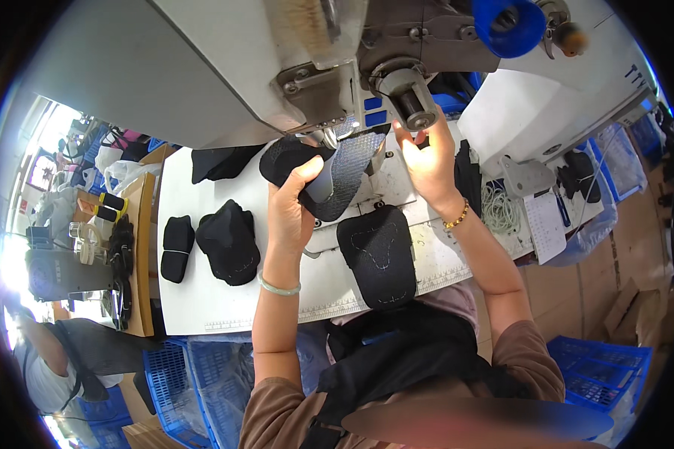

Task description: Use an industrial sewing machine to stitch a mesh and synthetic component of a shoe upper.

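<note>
My left hand (290,206) is closed on a curved fabric piece (344,176), black on one part and grey mesh on another, held beneath the head of a sewing machine (322,97). My right hand (430,161) is raised beside the machine's grey cylindrical part (410,101). Its thumb and forefinger are apart, and the other fingertips are partly hidden. A black padded piece (378,254) with pale stitch marks lies on the white table (292,299) between my forearms. Left of my left hand lie a stitched black stack (230,243) and a tied black bundle (177,249).
More black fabric (228,162) lies at the table's far left. On the right are pale cord (499,207), a paper sheet (544,224) and a pen (562,206). Blue crates (599,370) stand below the table. Another person (52,359) is at lower left.
</note>
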Motion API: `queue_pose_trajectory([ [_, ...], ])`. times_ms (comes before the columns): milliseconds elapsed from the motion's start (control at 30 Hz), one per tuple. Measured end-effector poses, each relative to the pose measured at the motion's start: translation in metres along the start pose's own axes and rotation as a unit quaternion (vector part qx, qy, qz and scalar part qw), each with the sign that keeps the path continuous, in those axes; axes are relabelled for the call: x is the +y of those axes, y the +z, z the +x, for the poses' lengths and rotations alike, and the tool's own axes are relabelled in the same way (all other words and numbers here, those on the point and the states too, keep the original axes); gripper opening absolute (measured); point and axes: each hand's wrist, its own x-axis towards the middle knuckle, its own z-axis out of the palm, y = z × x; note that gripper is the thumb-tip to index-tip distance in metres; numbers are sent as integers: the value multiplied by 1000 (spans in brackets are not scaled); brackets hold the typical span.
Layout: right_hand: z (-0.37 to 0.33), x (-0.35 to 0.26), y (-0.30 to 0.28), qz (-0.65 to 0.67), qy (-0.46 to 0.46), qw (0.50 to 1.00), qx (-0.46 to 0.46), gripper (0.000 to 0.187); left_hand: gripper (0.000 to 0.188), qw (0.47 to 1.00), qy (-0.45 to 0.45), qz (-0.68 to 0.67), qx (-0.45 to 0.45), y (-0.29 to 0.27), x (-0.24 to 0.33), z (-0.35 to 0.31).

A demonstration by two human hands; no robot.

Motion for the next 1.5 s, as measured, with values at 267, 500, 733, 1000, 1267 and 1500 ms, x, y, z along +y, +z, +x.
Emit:
queue_pose_trajectory([
  [267,-4,5,-6,3,-2,1000,6,23,20,993,91,-55,46,17,-22,-9],
  [500,-11,-1,-2,103,70,992,-4,18,1,973,206,-32,95,51,-31,-21],
  [733,-10,-19,-6,206,144,966,-59,28,5,939,299,70,156,58,-40,-22],
  [1000,-15,-54,-25,314,335,853,-247,37,24,608,635,457,132,-2,-15,-41],
  [1267,-15,-62,-22,313,349,842,-268,28,77,561,540,626,-33,-7,0,-24],
  [1500,-13,-60,-27,327,362,828,-276,27,52,536,550,641,-18,4,9,-27],
])
